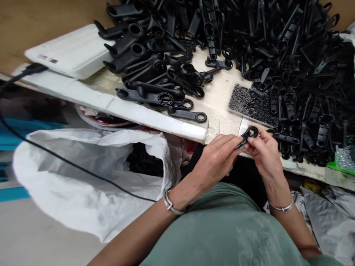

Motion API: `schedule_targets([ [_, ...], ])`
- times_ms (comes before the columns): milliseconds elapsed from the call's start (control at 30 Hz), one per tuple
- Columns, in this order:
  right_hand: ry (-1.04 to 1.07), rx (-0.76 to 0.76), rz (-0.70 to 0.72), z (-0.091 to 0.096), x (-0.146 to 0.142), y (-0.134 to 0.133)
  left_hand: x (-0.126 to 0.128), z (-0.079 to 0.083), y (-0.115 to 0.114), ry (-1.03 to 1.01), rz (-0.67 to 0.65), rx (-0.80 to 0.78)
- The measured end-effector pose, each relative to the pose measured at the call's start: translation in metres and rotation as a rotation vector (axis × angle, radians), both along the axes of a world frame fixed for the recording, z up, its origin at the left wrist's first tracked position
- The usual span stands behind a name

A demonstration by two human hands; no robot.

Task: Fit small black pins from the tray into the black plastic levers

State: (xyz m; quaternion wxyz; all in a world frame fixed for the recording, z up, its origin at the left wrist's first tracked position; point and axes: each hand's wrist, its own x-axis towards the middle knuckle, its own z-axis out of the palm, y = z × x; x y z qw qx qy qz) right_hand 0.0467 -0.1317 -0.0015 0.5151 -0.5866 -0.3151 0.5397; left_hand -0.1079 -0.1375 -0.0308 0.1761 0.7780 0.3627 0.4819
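Observation:
At the table's front edge my two hands hold one black plastic arm with a ring-shaped end (252,132). My left hand (217,159) is closed on its narrow shank. The fingers of my right hand (264,153) pinch it at the ring, with the thumb against the ring's lower side. Just beyond the hands stands a clear tray (230,108) full of tiny dark screw-like pieces (252,103). A similar black arm (187,115) with a round hole lies on the table to the left of my hands.
Black plastic arms (277,40) heap over the table's back and right. A white plastic box (74,50) with a black cable (69,160) sits at left. Below hangs an open white sack (74,177) with black parts inside. A green tray (342,165) of shiny small pieces is far right.

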Motion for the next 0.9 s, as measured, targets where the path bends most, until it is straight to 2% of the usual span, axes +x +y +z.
schedule_targets([
  [67, -0.032, 0.001, 0.032, 0.000, 0.003, -0.004, -0.001, 0.000, -0.002, 0.020, -0.043, -0.017],
  [167, -0.204, 0.025, 0.093, 0.006, 0.018, -0.012, -0.006, 0.005, -0.004, 0.048, -0.099, -0.009],
  [233, -0.356, 0.048, 0.119, 0.013, 0.033, -0.018, -0.014, 0.009, -0.001, 0.064, -0.067, 0.033],
  [333, -0.566, 0.089, 0.122, 0.027, 0.059, -0.024, -0.035, 0.015, 0.014, 0.124, 0.108, 0.120],
  [400, -0.687, 0.121, 0.092, 0.037, 0.074, -0.025, -0.052, 0.017, 0.028, 0.238, 0.270, 0.191],
  [467, -0.806, 0.139, 0.050, 0.047, 0.086, -0.021, -0.067, 0.017, 0.043, 0.365, 0.375, 0.191],
  [600, -1.141, 0.163, 0.009, 0.067, 0.101, 0.003, -0.081, 0.020, 0.067, 0.582, 0.457, 0.031],
  [733, -1.613, 0.178, 0.012, 0.084, 0.105, 0.040, -0.082, 0.032, 0.082, 0.822, 0.387, -0.213],
  [833, -1.881, 0.008, -0.010, 0.091, 0.102, 0.067, -0.083, 0.037, 0.091, 0.921, 0.290, -0.316],
  [900, -1.994, -0.138, 0.001, 0.090, 0.100, 0.080, -0.086, 0.035, 0.095, 0.917, 0.245, -0.332],
])
